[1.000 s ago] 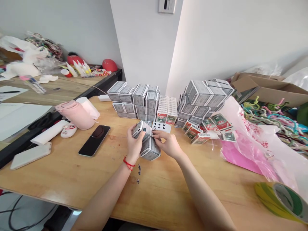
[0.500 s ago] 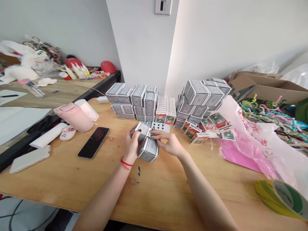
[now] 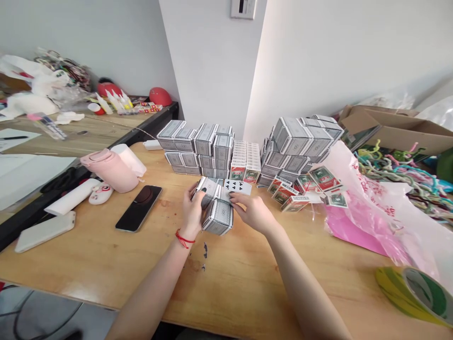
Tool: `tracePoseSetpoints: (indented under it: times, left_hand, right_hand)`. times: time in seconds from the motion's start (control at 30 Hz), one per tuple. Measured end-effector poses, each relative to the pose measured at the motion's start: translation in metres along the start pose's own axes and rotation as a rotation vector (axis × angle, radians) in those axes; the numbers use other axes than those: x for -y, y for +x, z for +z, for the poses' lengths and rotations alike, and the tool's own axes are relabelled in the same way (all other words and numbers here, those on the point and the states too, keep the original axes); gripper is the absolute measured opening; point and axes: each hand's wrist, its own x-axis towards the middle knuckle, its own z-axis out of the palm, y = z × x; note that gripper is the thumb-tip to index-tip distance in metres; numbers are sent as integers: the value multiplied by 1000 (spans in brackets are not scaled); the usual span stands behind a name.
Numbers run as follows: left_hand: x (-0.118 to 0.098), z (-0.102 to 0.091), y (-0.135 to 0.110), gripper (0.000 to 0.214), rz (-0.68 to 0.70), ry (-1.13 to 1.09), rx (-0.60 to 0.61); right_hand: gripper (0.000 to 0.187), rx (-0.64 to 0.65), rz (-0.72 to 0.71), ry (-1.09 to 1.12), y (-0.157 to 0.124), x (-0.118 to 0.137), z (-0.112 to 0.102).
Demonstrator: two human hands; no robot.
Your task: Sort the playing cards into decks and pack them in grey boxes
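My left hand [image 3: 193, 212] is wrapped round the left side of a thick bundle of playing cards [image 3: 218, 218] with grey patterned backs. The bundle stands on the table in two parts, a front block and one behind it. At the bundle's right side my right hand [image 3: 257, 213] has its fingertips pinched together, close to a thin dark greenish strip running across the gap between the blocks. What lies in that pinch is too small to make out. Just behind, face-up club cards [image 3: 238, 186] show beyond my right fingertips.
Stacked card blocks stand at back left [image 3: 198, 148] and back right [image 3: 300, 141], with rows of card boxes [image 3: 246, 160] between. Loose boxes [image 3: 297, 191], a pink plastic bag [image 3: 361, 222] and yellow-green tape [image 3: 412, 293] lie right. A phone [image 3: 138, 208] and pink cup [image 3: 111, 170] are left.
My right fingertips have drawn slightly rightward from the bundle's top, and the thin strip shows more. My left hand keeps its hold. The view has shifted a little.
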Motion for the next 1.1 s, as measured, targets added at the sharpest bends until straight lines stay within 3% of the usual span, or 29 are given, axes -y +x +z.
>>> tracePoseSetpoints:
  times: [0.2, 0.5, 0.8, 0.93, 1.1]
  left_hand:
    - [-1, -1, -2, 42, 135, 77, -36]
    - [0, -1, -3, 42, 124, 82, -36]
    - [1, 0, -1, 40, 66, 12, -69]
    - [-2, -3, 4, 41, 28, -33, -72]
    - [-3, -4, 8, 42, -48, -73, -81]
  right_hand:
    - [16, 68, 40, -168, -1, -2, 7]
    - [16, 24, 46, -167, -3, -9, 11]
    - [22, 51, -15, -565, -2, -3, 26]
    - [23, 32, -104, -519, -3, 0, 29]
    - [24, -8, -26, -392, -4, 0, 34]
